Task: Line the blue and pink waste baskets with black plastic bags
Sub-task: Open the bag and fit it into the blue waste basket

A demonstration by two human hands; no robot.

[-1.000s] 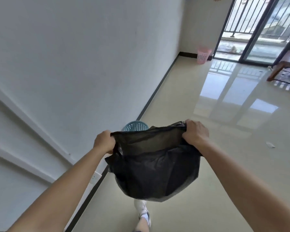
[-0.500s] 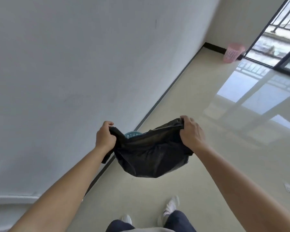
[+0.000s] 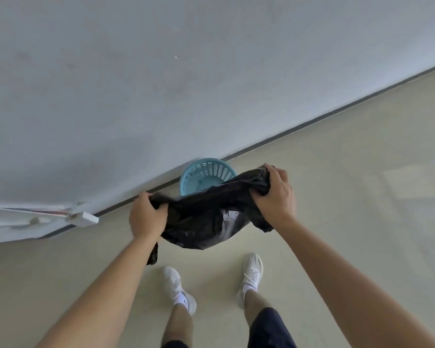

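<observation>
Black plastic bag [image 3: 206, 219] stretched between a person's left hand [image 3: 146, 217] and right hand [image 3: 274, 194], fingers clenched on its rim, above the blue waste basket [image 3: 204, 174] by the wall [image 3: 161, 84].

Soft, even daylight is filling the scene, with a pale glare spreading over the glossy beige tiled floor [image 3: 399, 187] at right. Wide-angle distortion is tilting the plain white wall [image 3: 161, 84], and slight motion blur is softening the edges.
</observation>
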